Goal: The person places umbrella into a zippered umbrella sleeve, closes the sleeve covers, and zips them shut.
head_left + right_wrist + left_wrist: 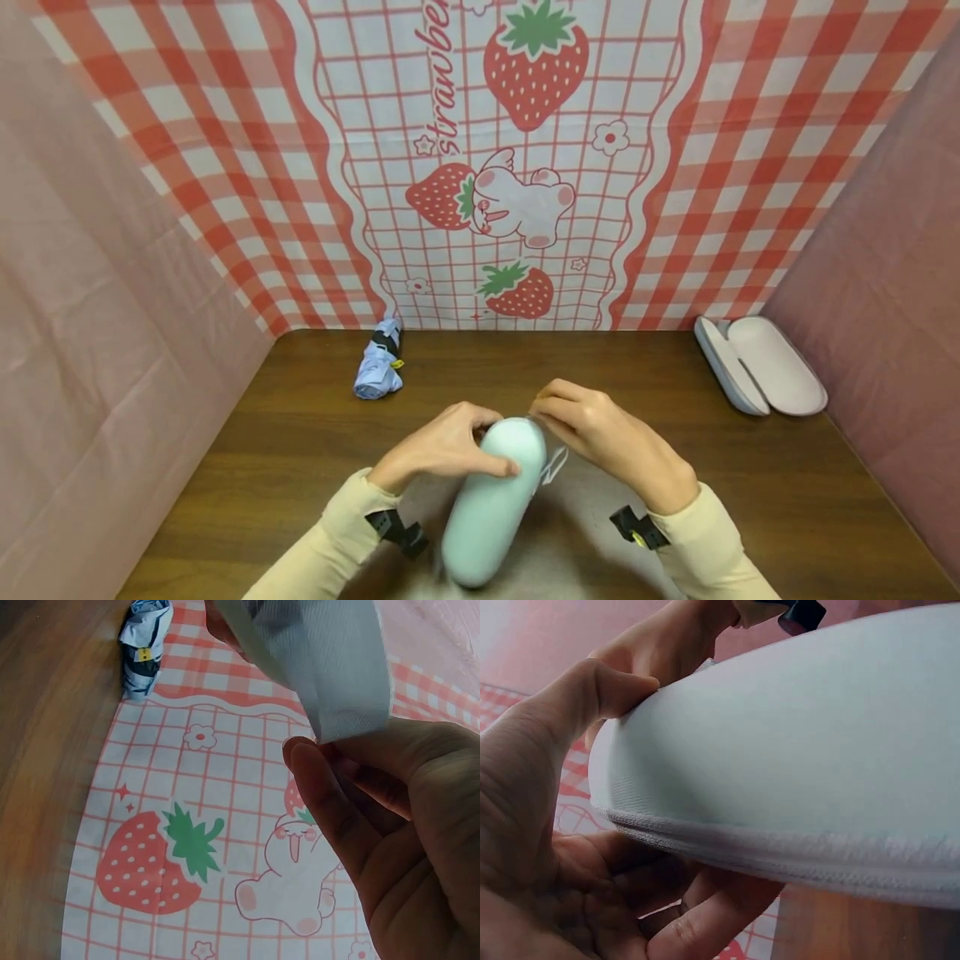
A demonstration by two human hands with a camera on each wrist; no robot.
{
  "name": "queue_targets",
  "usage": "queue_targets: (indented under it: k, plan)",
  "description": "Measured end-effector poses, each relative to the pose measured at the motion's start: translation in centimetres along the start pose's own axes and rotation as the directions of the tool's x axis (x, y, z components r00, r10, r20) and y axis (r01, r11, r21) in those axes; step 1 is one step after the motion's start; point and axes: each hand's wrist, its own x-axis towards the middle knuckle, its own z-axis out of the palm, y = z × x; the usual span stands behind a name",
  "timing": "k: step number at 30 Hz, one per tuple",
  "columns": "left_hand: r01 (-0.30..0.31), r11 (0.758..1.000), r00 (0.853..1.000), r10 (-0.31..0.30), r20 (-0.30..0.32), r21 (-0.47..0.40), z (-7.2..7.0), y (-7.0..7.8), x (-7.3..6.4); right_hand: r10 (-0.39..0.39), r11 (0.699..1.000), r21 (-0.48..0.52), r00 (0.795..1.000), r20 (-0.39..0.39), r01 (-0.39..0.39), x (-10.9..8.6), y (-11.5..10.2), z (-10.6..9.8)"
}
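A mint-green, rounded, long zippered case [495, 508] is held tilted above the front of the table. My left hand [450, 442] grips its far end, thumb on the upper face and fingers beneath; the left wrist view shows the zipper seam [795, 862] running along the edge. At the same end, my right hand [592, 425] pinches with thumb and forefinger at what looks like the zipper pull, mostly hidden by the fingertips. A pale strap loop [555, 465] hangs from the case's side, below the right hand.
A folded light-blue umbrella [378, 362] lies at the back left of the wooden table [247, 450]. At the back right sits an open pale hard case [776, 367]. A greyish mat [585, 542] lies beneath the hands. Strawberry-print cloth [525, 208] hangs behind.
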Motion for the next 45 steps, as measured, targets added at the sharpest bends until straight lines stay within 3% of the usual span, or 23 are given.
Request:
queue_targets:
  k: [8,19,27,38,45]
  plan:
    - [-0.002,1.000,1.000,0.003,0.012,-0.028,0.4,0.3,0.2,0.001,1.000,0.005,0.999,0.046,-0.001,0.9,-0.2,0.4]
    - [0.016,1.000,0.999,-0.017,-0.034,-0.026,0.7,-0.3,-0.3,0.024,1.000,-0.010,1.000,0.015,-0.024,-0.7,-0.3,-0.3]
    - [-0.002,0.987,1.000,0.002,0.000,-0.159,0.6,-0.3,0.1,0.050,0.998,0.045,0.999,0.016,-0.051,-0.4,-0.6,-0.4]
    - [-0.029,0.997,0.999,0.031,0.031,-0.077,0.7,0.2,0.4,0.009,1.000,0.016,0.999,0.037,-0.010,0.2,-0.6,-0.4]
    - [-0.033,0.996,0.998,0.038,0.057,-0.077,0.3,0.5,0.5,-0.015,1.000,-0.004,1.000,0.023,0.015,0.3,-0.6,-0.3]
